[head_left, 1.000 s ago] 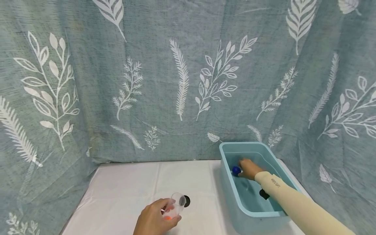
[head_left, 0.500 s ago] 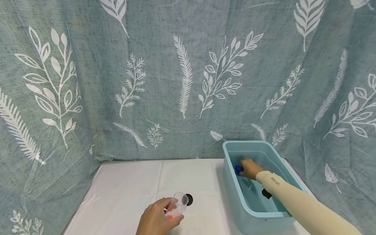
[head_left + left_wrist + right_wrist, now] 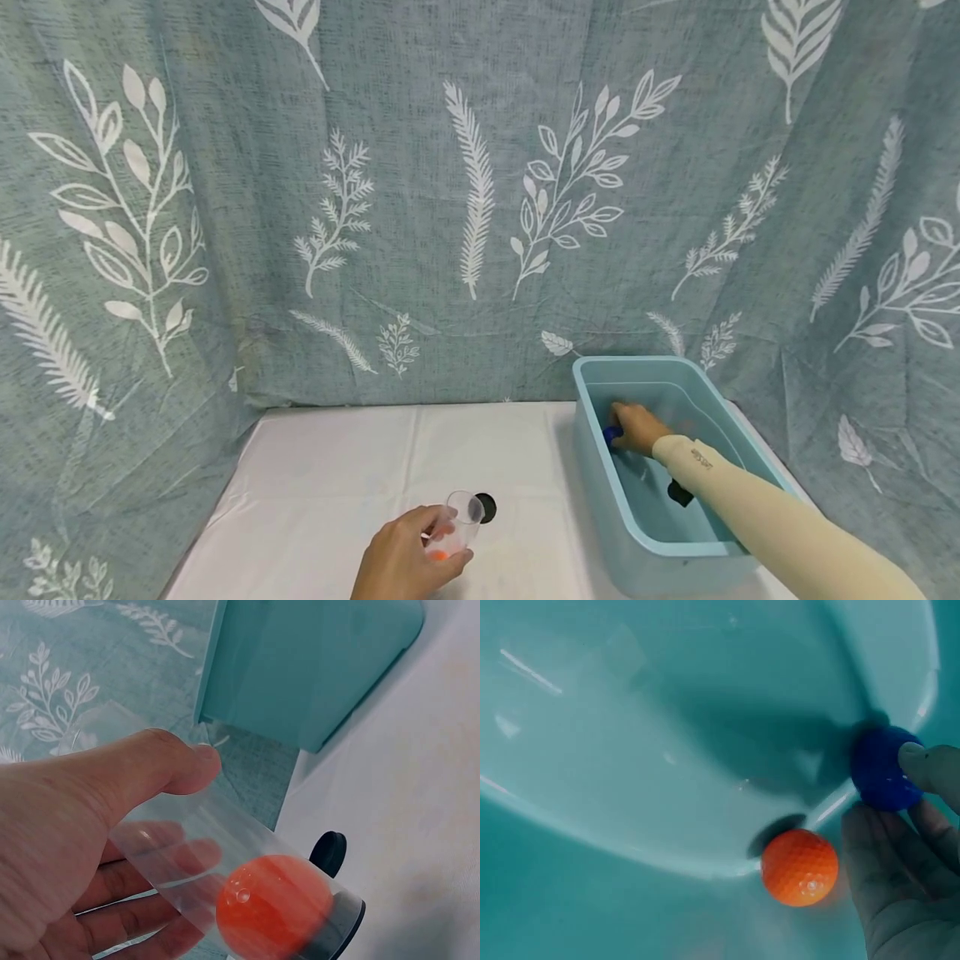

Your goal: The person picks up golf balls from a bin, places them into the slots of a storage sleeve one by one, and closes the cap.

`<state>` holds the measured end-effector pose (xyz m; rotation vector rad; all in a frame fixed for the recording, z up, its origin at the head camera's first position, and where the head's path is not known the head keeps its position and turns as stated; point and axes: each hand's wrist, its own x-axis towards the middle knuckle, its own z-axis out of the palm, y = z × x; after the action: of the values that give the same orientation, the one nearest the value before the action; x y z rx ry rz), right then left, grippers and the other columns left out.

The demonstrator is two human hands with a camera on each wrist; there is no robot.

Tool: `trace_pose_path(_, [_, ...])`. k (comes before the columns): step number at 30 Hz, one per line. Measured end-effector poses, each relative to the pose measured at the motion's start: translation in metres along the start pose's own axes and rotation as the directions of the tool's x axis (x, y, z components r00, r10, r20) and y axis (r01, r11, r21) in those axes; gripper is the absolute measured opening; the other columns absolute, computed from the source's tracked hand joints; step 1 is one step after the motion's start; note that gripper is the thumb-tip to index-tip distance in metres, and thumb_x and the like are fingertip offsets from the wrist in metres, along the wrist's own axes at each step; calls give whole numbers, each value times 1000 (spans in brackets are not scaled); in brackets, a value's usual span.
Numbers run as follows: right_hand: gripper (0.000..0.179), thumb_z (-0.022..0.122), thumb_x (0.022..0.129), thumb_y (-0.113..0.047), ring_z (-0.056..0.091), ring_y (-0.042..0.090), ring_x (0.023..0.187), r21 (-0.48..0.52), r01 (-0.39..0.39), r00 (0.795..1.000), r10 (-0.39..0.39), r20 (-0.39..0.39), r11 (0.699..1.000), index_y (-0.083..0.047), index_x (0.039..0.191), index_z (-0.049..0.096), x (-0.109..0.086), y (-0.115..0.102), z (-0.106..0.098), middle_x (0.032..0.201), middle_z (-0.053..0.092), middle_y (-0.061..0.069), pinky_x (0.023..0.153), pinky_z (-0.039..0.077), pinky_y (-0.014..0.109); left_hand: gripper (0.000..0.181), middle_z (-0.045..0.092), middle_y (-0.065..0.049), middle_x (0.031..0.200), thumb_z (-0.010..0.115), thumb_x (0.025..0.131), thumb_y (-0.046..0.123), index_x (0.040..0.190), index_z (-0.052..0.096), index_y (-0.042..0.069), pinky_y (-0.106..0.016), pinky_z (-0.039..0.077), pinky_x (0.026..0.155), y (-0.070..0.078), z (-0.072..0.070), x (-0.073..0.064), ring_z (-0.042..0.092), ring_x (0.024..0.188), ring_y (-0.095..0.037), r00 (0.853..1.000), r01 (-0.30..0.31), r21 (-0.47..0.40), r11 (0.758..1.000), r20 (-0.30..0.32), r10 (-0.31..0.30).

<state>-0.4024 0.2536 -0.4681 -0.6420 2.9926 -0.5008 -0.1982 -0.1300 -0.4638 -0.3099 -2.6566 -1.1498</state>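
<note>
My left hand (image 3: 408, 554) grips a clear plastic tube (image 3: 468, 506) above the white table. In the left wrist view an orange ball (image 3: 274, 907) shows through the tube's wall, near its dark end. My right hand (image 3: 639, 429) reaches down into the light-blue bin (image 3: 648, 575). Thumb and fingers pinch a blue golf ball (image 3: 883, 769) low by the bin's side wall; in the head view they cover much of it. Beside those fingers, an orange golf ball (image 3: 799, 868) lies at the edge of the bin floor.
A small black disc (image 3: 487, 508) lies on the white table (image 3: 337, 475), just beyond the tube. The black wrist camera (image 3: 680, 493) hangs below my right sleeve. A patterned grey-green curtain (image 3: 405, 208) encloses the back and sides.
My right fingers have closed round the blue golf ball, which now shows less in the head view. The left hand still holds the tube. The head view has shifted slightly.
</note>
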Motion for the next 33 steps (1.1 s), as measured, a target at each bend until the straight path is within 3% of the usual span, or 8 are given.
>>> trace_pose_path(6, [20,81,81,-1,63,25,79,-15,44,999,-43,10,999,1,96,68,-5,4,4,86,67,10,70,54,41,31,60,16,82,88,70,38,84,63,26,-24,45,60,3,3,-4,57,74,0,998,44,6,999,38,-44])
trace_pose_path(10, [22,83,79,-3,67,26,81,-22,49,999,-49,11,999,2,98,72,-8,7,7,88,70,10,72,57,41,31,59,17,81,88,70,37,82,62,26,-24,45,60,4,5,-6,57,74,1,999,33,4,999,38,-33])
trace_pose_path(17, [26,83,79,-6,67,24,80,29,-31,999,30,41,999,3,99,69,-11,4,0,88,69,9,71,57,40,34,58,18,81,90,70,33,78,57,25,-25,47,62,3,5,-5,60,75,0,1000,-12,16,1000,3,12])
trace_pose_path(27, [32,77,89,-13,67,26,90,151,-95,995,87,59,984,7,111,66,-10,-7,-27,98,68,12,79,56,43,33,63,17,80,92,69,33,81,62,26,-27,49,64,9,0,-1,63,76,-6,999,43,20,999,-25,-42])
trace_pose_path(33, [35,75,90,-14,66,26,88,253,-124,992,121,28,960,8,114,63,-11,-15,-39,100,68,16,72,57,39,34,66,14,85,92,69,33,80,61,25,-27,48,63,12,-1,3,60,75,-7,998,48,30,998,-37,-47])
